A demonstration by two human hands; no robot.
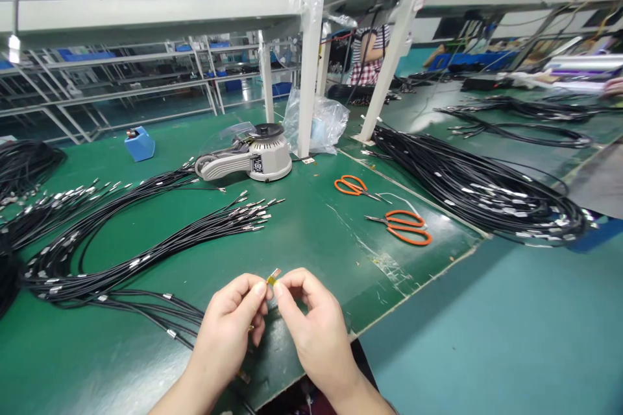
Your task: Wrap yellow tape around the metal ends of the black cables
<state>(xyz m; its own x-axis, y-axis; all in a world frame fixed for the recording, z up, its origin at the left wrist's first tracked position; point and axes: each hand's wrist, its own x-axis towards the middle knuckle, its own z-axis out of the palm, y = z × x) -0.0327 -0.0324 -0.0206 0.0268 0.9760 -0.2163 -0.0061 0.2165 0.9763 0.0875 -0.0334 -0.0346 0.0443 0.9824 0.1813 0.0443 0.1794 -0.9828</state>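
Note:
Near the table's front edge, my left hand and my right hand meet fingertip to fingertip. Between their thumbs and forefingers they pinch a small cable end wrapped in yellow tape, with a shiny coppery tip pointing up. Most of its body is hidden behind my fingers. Several black cables with silvery sleeves run in from the left and pass behind my left wrist. Beyond my hands, a bundle of black cables lies with its metal tips toward the middle of the green table.
A grey round tape dispenser stands by the shelf post. Two orange-handled scissors lie to the right, the nearer scissors open. A large cable coil lies farther right; a blue holder stands left. A person is behind the posts.

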